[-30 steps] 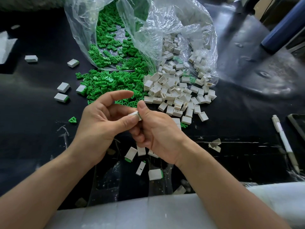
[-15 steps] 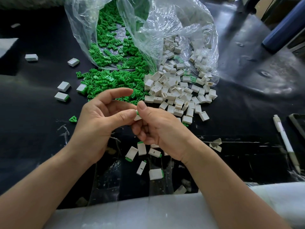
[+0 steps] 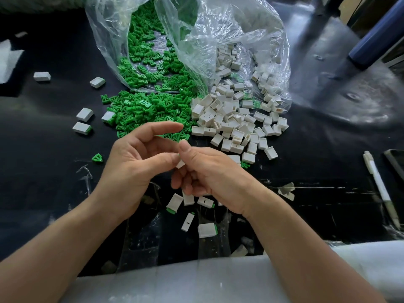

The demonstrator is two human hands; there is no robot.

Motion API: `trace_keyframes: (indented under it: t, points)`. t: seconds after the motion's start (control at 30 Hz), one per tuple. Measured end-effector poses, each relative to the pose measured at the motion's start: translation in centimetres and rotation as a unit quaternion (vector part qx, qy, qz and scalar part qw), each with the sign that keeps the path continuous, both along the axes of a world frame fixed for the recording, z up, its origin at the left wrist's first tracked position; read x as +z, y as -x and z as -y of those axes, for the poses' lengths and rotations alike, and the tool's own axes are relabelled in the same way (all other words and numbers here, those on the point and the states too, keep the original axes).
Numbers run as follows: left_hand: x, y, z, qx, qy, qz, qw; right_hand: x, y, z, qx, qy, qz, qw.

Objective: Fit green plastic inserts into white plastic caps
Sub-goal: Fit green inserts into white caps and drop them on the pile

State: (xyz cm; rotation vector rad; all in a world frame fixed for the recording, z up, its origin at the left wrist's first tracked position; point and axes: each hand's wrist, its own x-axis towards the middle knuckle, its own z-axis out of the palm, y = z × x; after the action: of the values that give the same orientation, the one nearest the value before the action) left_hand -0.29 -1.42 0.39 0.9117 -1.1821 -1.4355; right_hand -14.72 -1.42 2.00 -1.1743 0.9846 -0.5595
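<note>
**Both hands on one cap, in front of two spilling bags**

Head view: Two clear plastic bags lie open on the black table (image 3: pixel 43 182), mouths toward the person. The left bag (image 3: pixel 109 51) holds green inserts (image 3: pixel 153 110), which spill out into a heap in front of it. The right bag (image 3: pixel 273 51) holds white caps (image 3: pixel 236 125), which also pour out into a pile touching the green heap.

Near the table's front edge, the left hand (image 3: pixel 135 169) and the right hand (image 3: pixel 214 171) meet on a single white cap (image 3: pixel 180 164). Both thumbs press on it. The right fingers are curled beneath, and the left index finger arches free above. Whether an insert sits in it cannot be told.

Finished caps (image 3: pixel 206 230) showing green edges lie just below the hands. A pen (image 3: pixel 379 186) lies at the right.
</note>
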Motion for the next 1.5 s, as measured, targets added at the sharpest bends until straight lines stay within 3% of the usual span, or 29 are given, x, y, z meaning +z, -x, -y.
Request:
trace_keyframes:
  t: [0.8,1.5]
  points:
    - [-0.5,0.4,0.2,0.019,-0.031,-0.035,0.999,-1.5,-1.0,-0.2,-0.045,0.098,-0.100,0.989]
    - [-0.5,0.3,0.1,0.008,-0.026,-0.041,0.999,-1.5,-0.7,0.2,-0.050,0.110,-0.115,0.986]
